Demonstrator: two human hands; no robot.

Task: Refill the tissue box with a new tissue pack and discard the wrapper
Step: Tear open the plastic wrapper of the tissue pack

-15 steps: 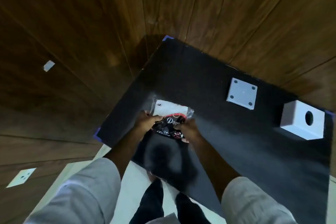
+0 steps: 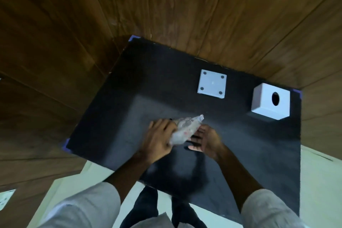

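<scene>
My left hand (image 2: 160,139) grips the tissue pack (image 2: 186,129), a clear crinkly wrapper with white tissue and red print, held tilted above the middle of the black table (image 2: 114,116). My right hand (image 2: 205,139) is under the pack's near side, fingers spread and touching it. The white cube tissue box (image 2: 266,105) with a round hole stands at the far right of the table. Its flat white base panel (image 2: 212,84) with dark corner dots lies apart, left of the box.
Wooden wall panels surround the table on the far and left sides. Blue tape marks the table corners (image 2: 65,147). Pale floor and my dark trousers (image 2: 148,207) show below the near table edge.
The pack has been lifted and turned on edge, so its printed face no longer shows. Both hands moved right, toward the table's middle. The view shifted so box and panel sit more central.
</scene>
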